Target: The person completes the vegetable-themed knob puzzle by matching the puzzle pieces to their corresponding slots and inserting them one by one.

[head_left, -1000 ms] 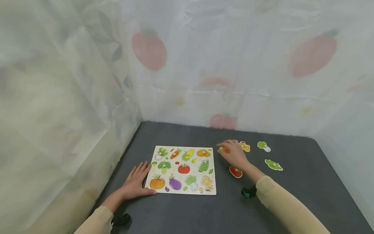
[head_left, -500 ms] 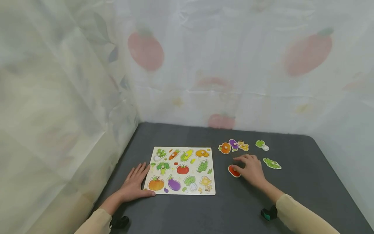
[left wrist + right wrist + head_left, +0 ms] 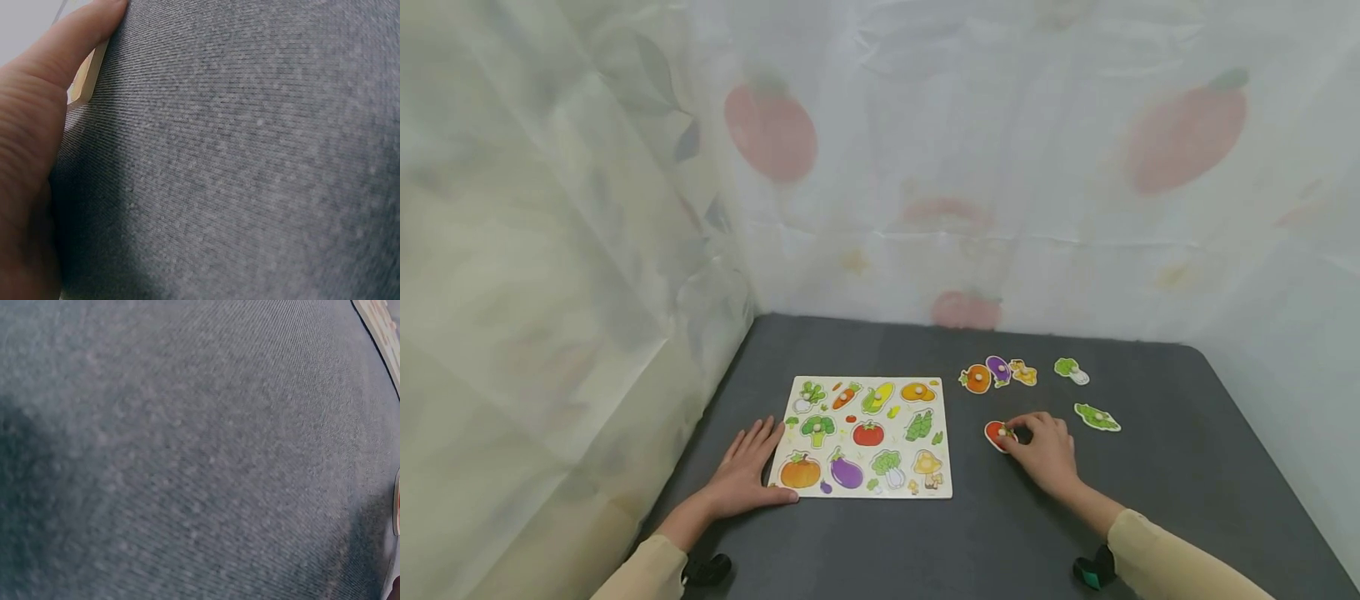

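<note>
A vegetable puzzle board (image 3: 837,423) lies flat on the dark table. My left hand (image 3: 747,468) rests with spread, straight fingers along the board's left edge, its thumb at the near left corner; in the left wrist view the thumb (image 3: 62,44) lies beside the board's edge (image 3: 87,81). To the right of the board, my right hand (image 3: 1047,454) pinches a red tomato puzzle piece (image 3: 995,433) at its knob, with the piece lying on the table. Fingers partly cover that piece. The right wrist view shows mostly cloth, with the tomato piece's edge (image 3: 397,503) at the right.
Behind the right hand lie a pumpkin piece (image 3: 977,379), an eggplant piece (image 3: 997,369) and a mushroom piece (image 3: 1024,373) close together. Farther right are a leafy cabbage piece (image 3: 1070,371) and a pea pod piece (image 3: 1097,417). Printed curtains (image 3: 880,167) hang behind and at the left.
My right hand has let go of the pumpkin piece beside the eggplant piece, moved nearer and right, and taken hold of the tomato piece. The left hand stays on the board.
</note>
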Available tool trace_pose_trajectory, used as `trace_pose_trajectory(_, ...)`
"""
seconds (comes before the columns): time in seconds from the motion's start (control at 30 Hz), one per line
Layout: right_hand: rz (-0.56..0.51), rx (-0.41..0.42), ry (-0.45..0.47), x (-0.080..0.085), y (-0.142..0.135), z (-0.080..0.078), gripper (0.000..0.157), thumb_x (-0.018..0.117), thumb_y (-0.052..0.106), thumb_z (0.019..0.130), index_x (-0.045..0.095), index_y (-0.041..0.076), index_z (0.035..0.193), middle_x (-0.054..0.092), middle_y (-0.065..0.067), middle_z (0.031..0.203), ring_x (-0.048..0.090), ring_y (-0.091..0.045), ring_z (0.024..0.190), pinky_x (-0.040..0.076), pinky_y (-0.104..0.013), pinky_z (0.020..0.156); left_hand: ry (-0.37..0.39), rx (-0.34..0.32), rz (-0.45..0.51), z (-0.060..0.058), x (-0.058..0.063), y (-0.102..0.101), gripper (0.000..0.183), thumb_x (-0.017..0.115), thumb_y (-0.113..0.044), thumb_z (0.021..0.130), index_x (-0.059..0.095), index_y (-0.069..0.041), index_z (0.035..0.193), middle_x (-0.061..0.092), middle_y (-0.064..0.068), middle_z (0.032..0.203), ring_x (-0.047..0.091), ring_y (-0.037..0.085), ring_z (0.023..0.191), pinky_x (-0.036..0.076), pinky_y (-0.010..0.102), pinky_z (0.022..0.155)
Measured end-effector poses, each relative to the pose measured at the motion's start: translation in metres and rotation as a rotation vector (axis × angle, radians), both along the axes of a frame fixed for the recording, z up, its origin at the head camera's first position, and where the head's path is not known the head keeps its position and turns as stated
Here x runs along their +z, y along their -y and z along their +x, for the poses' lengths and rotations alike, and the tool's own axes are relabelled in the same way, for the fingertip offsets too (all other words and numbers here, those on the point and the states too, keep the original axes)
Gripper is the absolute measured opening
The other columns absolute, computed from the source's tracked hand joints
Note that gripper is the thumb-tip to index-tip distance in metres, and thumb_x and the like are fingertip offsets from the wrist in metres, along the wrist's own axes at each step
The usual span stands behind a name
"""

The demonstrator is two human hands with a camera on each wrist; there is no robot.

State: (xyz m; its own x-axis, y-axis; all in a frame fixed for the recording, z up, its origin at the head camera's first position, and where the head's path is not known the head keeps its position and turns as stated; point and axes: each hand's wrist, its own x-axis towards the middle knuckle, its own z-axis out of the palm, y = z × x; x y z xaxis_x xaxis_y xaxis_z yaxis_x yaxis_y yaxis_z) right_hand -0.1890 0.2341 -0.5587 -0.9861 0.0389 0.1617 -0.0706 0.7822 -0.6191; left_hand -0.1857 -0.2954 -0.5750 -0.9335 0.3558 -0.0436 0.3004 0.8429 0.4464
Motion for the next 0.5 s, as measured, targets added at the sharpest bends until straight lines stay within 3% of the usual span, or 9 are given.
trace_pose_trajectory(0.5, 0.024, -0.043, -0.004, -0.0051, 0.0029, -0.0018, 0.024, 0.081, 0.033, 0.088, 0.078, 0.012, 0.098, 0.062, -0.012, 0.111, 0.045, -0.038, 0.113, 0.032, -0.059, 0.092, -0.017, -0.009, -0.006, -0.0006, -0.0021, 0.0009, 0.126, 0.073, -0.079, 0.072, 0.022, -0.010, 0.165, 0.014, 0.017, 0.169, 0.009, 0.039, 0.155, 0.004, 0.062, 0.120)
